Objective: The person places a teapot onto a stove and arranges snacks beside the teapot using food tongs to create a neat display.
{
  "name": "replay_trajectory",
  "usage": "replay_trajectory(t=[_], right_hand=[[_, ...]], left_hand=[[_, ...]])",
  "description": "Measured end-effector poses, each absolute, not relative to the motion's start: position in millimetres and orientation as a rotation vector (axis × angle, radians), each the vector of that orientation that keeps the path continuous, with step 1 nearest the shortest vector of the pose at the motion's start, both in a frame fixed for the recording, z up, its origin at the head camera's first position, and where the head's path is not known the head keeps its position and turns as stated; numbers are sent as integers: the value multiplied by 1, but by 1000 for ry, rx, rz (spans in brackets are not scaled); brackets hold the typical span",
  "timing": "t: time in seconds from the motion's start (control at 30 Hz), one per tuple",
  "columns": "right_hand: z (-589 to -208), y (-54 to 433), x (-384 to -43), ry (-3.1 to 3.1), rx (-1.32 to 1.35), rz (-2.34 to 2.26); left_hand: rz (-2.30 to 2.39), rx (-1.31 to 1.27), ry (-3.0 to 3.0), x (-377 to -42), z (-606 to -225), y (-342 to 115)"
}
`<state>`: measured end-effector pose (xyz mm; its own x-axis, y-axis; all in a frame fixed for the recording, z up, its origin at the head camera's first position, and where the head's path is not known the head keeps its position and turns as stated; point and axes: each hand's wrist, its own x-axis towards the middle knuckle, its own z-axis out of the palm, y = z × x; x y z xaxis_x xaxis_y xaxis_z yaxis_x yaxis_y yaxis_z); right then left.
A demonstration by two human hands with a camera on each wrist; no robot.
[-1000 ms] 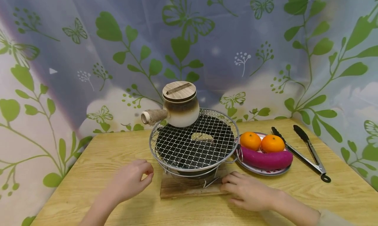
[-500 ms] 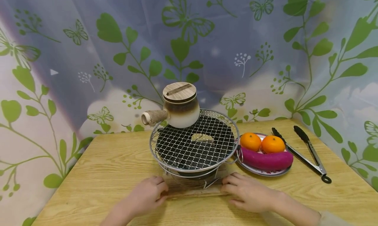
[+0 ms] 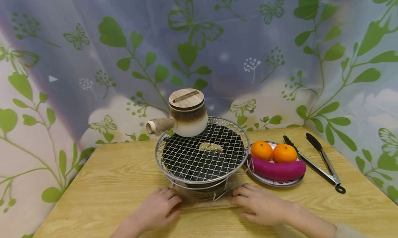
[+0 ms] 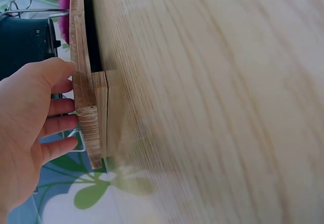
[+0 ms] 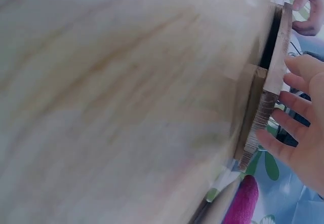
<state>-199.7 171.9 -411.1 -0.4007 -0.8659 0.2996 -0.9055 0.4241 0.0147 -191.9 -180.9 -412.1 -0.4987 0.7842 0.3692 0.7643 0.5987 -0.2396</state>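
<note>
Wooden board sits under the grill on the worktop. Left hand and right hand hold its ends, thumbs and fingers bent. Reads as the gripping step; any shift calls for level force, lidded pot riding up top. Left wrist view shows a foot beneath; head view doesn't.

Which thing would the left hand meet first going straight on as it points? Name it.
The left hand would likely meet the wooden board under the grill; its fingers lie right at the board's end, perhaps touching, though depth is unclear.
</note>
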Motion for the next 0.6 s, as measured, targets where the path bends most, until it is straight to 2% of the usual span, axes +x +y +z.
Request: replay_trajectory(t=[0.37,0.6], right_hand=[[-396,187,-204,-2555,1442,283],[-371,209,-211,-2669,1291,314]], left_hand=[[-10,-1241,-2391,-193,-416,-182],[-51,-1228,-2375,-195,-418,-181]])
